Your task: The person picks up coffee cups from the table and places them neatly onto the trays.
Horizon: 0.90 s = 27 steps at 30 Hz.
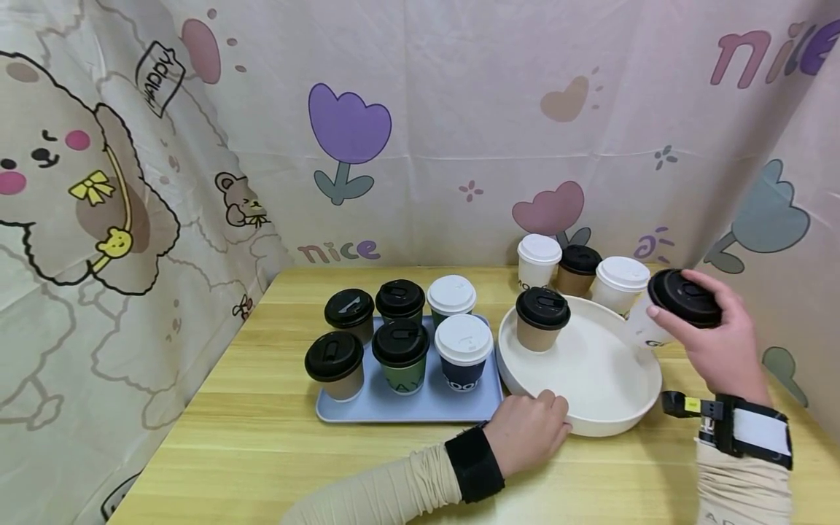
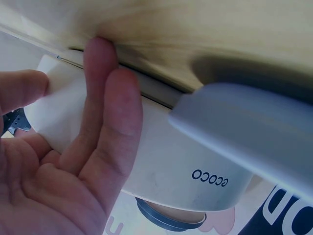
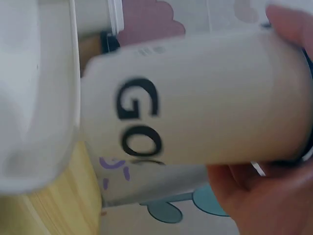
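My right hand (image 1: 728,346) grips a white paper cup (image 3: 195,100) near its black lid (image 1: 685,297), thumb on one side and fingers on the other. This cup tilts at the right rim of a white round tray (image 1: 604,379); I cannot tell whether they touch. Dark letters beginning "GO" show on its side in the right wrist view. My left hand (image 1: 528,430) rests against the tray's near-left outer wall. In the left wrist view its fingers (image 2: 120,112) lie fairly straight along that wall. One brown cup (image 1: 539,337) with a black lid stands inside the tray.
Left of the round tray, a blue rectangular tray (image 1: 426,410) bears several lidded cups. Behind the round tray stand a white cup (image 1: 537,266), a brown cup (image 1: 574,281) and another white cup (image 1: 617,292). A printed curtain (image 1: 453,124) hangs behind the wooden table (image 1: 243,408).
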Available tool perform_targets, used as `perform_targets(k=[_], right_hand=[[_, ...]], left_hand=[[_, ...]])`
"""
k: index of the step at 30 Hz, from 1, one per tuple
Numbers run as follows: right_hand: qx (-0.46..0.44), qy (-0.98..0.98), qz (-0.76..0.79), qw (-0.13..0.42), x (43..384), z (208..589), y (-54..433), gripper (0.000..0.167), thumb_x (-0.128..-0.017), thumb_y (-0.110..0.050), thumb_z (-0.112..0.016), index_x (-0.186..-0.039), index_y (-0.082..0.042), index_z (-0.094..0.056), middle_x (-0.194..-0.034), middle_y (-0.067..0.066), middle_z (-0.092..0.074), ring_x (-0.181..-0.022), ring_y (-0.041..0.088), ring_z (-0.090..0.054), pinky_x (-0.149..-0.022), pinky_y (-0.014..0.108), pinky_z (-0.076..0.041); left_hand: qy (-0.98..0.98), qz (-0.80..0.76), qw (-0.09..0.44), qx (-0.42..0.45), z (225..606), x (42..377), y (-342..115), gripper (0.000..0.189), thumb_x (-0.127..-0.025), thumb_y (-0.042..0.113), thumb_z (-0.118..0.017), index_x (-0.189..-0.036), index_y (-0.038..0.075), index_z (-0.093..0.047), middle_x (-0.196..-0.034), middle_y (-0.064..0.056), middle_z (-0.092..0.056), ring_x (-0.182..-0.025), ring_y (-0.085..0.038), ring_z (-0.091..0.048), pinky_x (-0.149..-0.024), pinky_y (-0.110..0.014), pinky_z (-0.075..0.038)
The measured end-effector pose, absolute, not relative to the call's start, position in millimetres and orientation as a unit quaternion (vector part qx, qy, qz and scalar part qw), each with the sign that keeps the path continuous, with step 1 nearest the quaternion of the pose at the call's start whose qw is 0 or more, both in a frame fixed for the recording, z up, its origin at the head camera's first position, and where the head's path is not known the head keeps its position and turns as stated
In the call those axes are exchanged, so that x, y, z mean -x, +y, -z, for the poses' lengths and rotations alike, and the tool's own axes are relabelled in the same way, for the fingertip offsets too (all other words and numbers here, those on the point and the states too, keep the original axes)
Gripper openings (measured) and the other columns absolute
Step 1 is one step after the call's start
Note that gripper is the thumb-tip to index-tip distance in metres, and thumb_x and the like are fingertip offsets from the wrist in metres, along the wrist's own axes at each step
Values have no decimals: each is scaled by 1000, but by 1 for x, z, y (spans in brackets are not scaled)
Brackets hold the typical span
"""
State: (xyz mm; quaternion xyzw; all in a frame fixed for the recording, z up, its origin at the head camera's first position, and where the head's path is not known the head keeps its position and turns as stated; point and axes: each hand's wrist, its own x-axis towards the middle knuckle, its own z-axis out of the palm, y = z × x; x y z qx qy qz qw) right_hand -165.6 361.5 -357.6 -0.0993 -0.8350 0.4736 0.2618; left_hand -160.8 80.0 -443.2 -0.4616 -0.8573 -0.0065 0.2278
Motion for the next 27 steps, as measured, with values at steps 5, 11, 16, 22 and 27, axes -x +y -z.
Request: perform_targets(k=[5, 11, 16, 22, 27], right_hand=[[7, -860, -476, 182, 167, 365, 362, 69, -96, -22, -76, -157, -29, -45, -154, 10, -36, -119, 13, -45, -82, 6, -43], [-71, -874, -467, 115, 169, 369, 359, 66, -97, -15, -74, -156, -24, -46, -142, -4, -45, -114, 0, -50, -84, 10, -45], [-151, -847, -502, 84, 170, 371, 357, 77, -94, 4, -69, -161, -18, -37, -145, -9, -44, -118, -1, -53, -89, 13, -46], [-190, -820, -538, 44, 170, 370, 352, 92, -89, 11, -69, -164, -19, -26, -140, -3, -45, -117, 0, -58, -92, 14, -47], [-195, -823, -533, 17, 168, 365, 349, 93, -89, 8, -69, -165, -19, -22, -141, -4, -48, -120, 1, -58, -94, 16, -47]], left_hand=[[-858, 7, 223, 462, 442, 160, 79, 22, -104, 37, -59, -89, 20, -61, -73, 9, -54, -52, -2, -51, -43, -20, -36], [-856, 4, 230, 463, 442, 160, 79, 23, -104, 37, -58, -88, 20, -61, -72, 9, -53, -51, -2, -50, -43, -20, -35], [-856, 5, 229, 464, 443, 160, 79, 23, -104, 37, -58, -88, 20, -60, -72, 9, -52, -51, -2, -49, -42, -20, -35], [-856, 5, 229, 464, 444, 161, 79, 23, -104, 37, -59, -89, 20, -61, -73, 9, -53, -51, -3, -51, -43, -20, -36], [-856, 9, 228, 464, 444, 161, 79, 23, -104, 37, -59, -89, 19, -61, -72, 8, -52, -51, -3, -50, -42, -20, -35]])
